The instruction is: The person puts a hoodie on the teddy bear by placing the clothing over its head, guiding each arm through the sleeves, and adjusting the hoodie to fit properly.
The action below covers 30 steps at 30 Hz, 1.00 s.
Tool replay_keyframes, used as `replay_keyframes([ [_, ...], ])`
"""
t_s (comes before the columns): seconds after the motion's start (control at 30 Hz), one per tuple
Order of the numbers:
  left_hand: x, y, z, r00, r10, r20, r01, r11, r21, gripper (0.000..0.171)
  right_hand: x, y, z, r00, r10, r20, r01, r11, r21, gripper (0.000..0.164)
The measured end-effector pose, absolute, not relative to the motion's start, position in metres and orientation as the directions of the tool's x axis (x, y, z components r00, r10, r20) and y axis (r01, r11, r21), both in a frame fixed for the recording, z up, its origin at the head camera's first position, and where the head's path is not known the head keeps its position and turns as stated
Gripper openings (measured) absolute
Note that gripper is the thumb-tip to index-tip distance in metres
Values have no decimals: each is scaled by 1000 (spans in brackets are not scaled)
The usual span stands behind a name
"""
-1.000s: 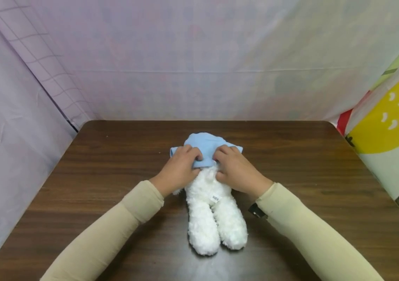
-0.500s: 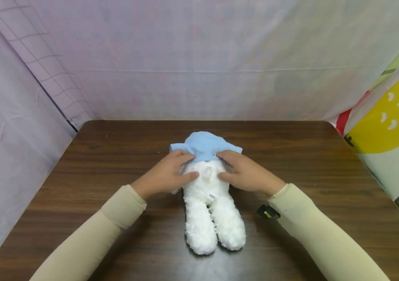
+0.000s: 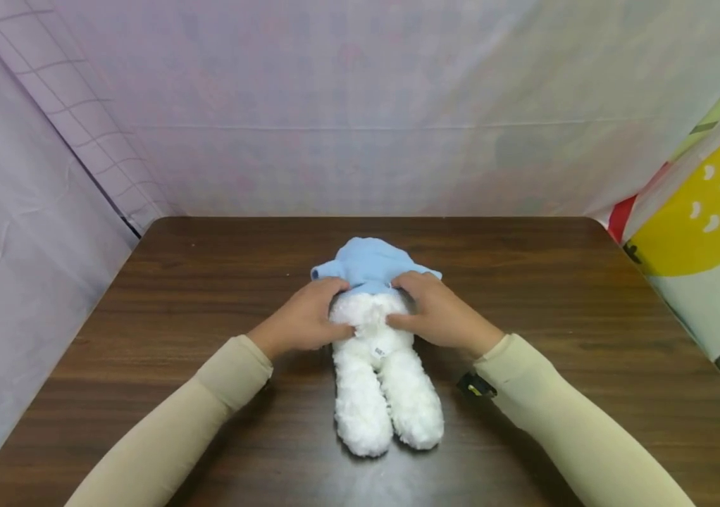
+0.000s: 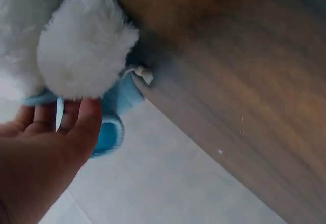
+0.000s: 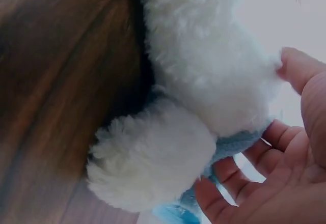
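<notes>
A white fluffy plush toy (image 3: pixel 373 359) lies on the table in the head view, legs toward me and a small tag between them. Its upper end is covered by a small light-blue garment (image 3: pixel 369 262) with short sleeves, which hides the head. My left hand (image 3: pixel 303 317) rests on the toy's left side, thumb on its body, fingertips at the garment's hem. Opposite it, my right hand (image 3: pixel 445 313) touches the body with its thumb. Its loosely spread fingers touch the garment and the toy's stubby arm (image 5: pixel 153 158) in the right wrist view.
The dark wooden table (image 3: pixel 208 282) ends against a pale patterned curtain (image 3: pixel 360 127) at the back. More white fabric (image 3: pixel 17 246) hangs at the left. A sheet with a yellow print (image 3: pixel 702 218) stands at the right. A black strap (image 3: pixel 477 385) shows at my right wrist.
Both hands released the garment's hem and spread apart, then settled lower on the toy's sides. The hem now lies flatter, exposing more of the body. The garment's sleeves shifted slightly right.
</notes>
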<state>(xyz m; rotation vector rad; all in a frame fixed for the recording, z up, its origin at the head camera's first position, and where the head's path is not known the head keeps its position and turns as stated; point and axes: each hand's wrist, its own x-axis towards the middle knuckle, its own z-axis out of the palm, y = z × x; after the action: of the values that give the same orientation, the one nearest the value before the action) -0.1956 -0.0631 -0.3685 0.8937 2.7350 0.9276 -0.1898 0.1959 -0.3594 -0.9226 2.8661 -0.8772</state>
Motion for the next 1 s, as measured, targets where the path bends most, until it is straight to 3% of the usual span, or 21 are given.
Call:
replay_keyframes([
  [0.17,-195,-59,-372,-791,563,240,588,591,552,25,-188,193,-358,-822,-536,194,-548,650,-525,19],
  [0.33,-191,-54,-372,-761,540,360,649,609,456,36,-188,190,-354,-786,-565,251,-605,618,-503,26],
  [0.5,-186,-47,-373,-730,512,453,661,697,278,47,-187,187,-354,-762,-545,350,-648,648,-400,26],
  [0.63,-183,-40,-373,-696,491,525,648,744,163,48,-188,185,-356,-736,-519,435,-665,677,-317,30],
  [0.73,-183,-38,-372,-700,513,496,644,755,128,44,-189,187,-358,-732,-524,435,-668,678,-307,30],
  [0.83,-187,-45,-372,-705,580,408,678,719,149,39,-189,193,-358,-730,-572,374,-682,651,-334,22],
  [0.93,-190,-57,-373,-677,649,347,735,621,272,38,-186,202,-354,-738,-609,289,-669,607,-429,10],
  [1.0,-192,-64,-375,-663,667,341,748,563,352,40,-184,204,-352,-759,-599,256,-637,599,-485,12],
])
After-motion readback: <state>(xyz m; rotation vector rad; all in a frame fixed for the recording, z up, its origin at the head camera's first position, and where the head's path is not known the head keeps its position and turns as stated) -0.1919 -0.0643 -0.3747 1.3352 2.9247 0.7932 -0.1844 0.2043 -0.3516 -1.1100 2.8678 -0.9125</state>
